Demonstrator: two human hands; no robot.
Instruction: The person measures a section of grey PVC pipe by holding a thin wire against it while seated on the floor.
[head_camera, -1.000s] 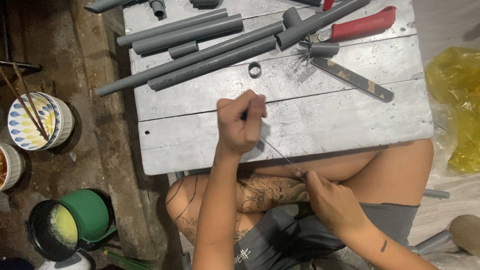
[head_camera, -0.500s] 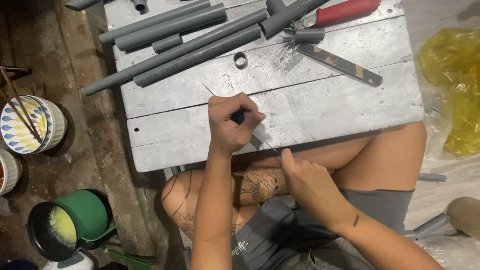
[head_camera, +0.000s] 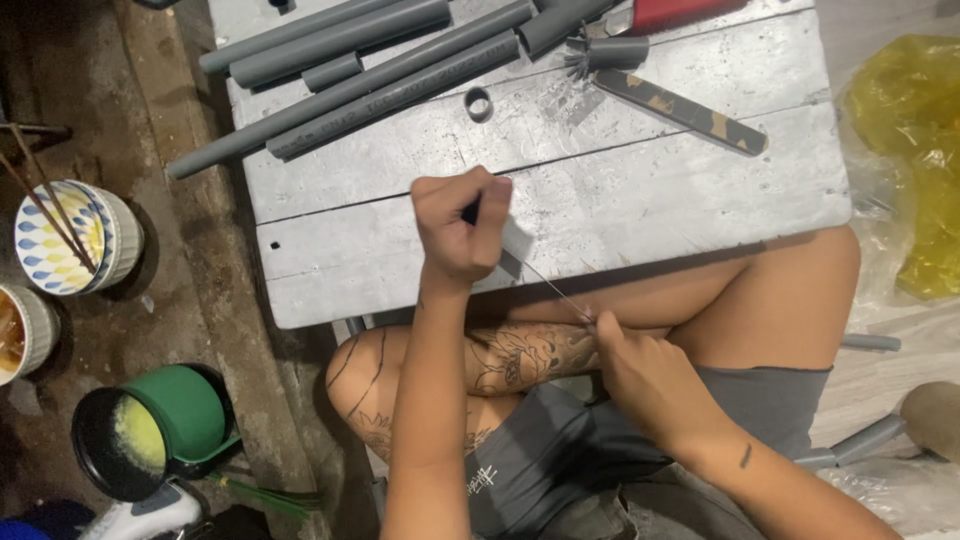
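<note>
Two hands stretch a thin wire taut: left hand fisted around its upper end over the grey table, right hand pinching the lower end just past the table's near edge; bare tabletop lies right of the fist.

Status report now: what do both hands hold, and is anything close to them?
Left hand fisted on a small blade. Right hand pinches a thin stick at its lower end. Blade meets stick over the grey table edge. Grey pipes lie clear behind.
</note>
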